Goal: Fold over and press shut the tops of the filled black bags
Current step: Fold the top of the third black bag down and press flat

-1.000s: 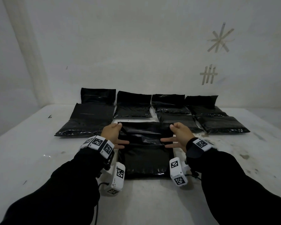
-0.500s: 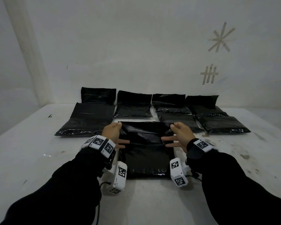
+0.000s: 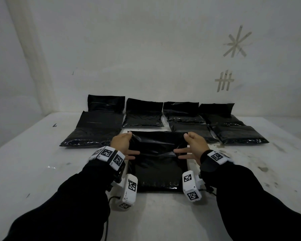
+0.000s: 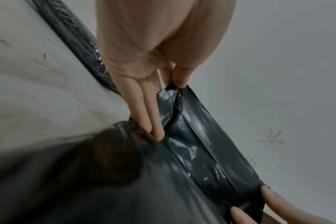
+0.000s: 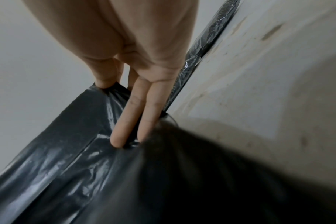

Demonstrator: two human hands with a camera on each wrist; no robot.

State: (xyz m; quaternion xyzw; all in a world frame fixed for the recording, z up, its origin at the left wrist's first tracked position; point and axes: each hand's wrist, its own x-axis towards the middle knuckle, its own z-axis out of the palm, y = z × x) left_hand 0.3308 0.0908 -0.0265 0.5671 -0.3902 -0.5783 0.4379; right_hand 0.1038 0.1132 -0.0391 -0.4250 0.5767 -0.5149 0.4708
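Nearest bag point(image 3: 157, 164) lies at six o'clock on the tabletop point(image 3: 33, 164), unsealed; left hand point(image 3: 121, 143) and right hand point(image 3: 195, 145) each pinch a top corner. Bags behind point(image 3: 142, 115), toward twelve, look unfolded too.

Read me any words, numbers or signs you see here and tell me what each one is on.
No words or numbers are readable.
Asterisk-shaped tape mark: on the wall.
Tally-like tape mark: on the wall, below it.
Square black-and-white coded tags: on the wrist bands and cameras, no text.
Black bags: no label visible.
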